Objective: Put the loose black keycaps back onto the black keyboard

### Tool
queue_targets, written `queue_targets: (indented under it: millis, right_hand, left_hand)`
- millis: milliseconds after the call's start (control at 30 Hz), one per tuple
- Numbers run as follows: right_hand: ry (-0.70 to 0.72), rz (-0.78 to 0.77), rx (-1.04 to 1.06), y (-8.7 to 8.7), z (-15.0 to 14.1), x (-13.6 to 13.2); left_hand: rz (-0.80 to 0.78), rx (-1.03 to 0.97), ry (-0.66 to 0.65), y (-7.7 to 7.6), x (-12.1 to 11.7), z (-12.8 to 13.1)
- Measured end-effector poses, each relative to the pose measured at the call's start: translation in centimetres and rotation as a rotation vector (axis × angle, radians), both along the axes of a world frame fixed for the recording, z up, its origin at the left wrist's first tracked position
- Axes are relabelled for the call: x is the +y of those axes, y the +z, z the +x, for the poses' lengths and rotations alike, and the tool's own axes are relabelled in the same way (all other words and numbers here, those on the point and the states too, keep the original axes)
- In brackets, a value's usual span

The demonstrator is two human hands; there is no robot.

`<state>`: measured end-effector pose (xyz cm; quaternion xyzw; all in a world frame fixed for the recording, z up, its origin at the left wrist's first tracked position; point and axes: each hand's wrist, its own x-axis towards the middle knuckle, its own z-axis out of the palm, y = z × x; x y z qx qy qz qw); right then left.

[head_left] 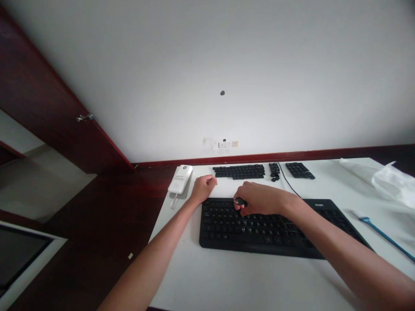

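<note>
A black keyboard (240,247) lies on the white table, its keycaps off and its switch sockets showing across much of it. My right hand (259,198) is closed over the upper left-middle part of the keyboard, with a small dark object (240,201) pinched between thumb and fingers, perhaps a keycap. By the keyboard's upper left corner, my left hand (204,188) rests on the table with its fingers curled in; what they hold, if anything, is hidden. Behind the keyboard, loose black keycaps (240,171) lie in rows, with a smaller group (274,170) and a number-pad block (298,169) to the right.
A white handheld device with a strap (180,179) lies at the table's left edge. On the right are a blue-handled brush (385,237) and crumpled white plastic (392,183). A black cable (288,181) runs back from the keyboard. The wall (181,86) stands behind.
</note>
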<state>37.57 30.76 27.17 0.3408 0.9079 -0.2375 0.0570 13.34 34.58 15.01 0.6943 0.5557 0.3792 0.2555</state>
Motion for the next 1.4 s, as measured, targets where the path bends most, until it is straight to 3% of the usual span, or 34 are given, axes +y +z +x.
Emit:
queue_targets:
  millis: [133,433,800,1000,1400]
  right_hand:
    - [0.019,-0.106,-0.070,0.1,-0.3,-1.1]
    - [-0.006,-0.122,-0.154,0.0,-1.1,-1.8]
    - [-0.093,-0.102,-0.242,-0.8,-2.0,-2.6]
    - [-0.057,0.020,-0.299,-0.8,-2.0,-2.9]
    - [-0.050,0.029,-0.293,-0.3,-2.7,-3.4]
  left_hand:
    - [0.021,0.006,-0.016,0.0,-0.1,0.0]
    - [0.039,-0.015,-0.040,-0.2,0.0,-0.1]
    - [0.044,0.023,-0.043,0.0,-0.1,0.0]
    - [0.046,0.020,-0.065,-0.3,0.0,-0.1]
    - [0.045,0.030,-0.075,-0.2,0.1,-0.1]
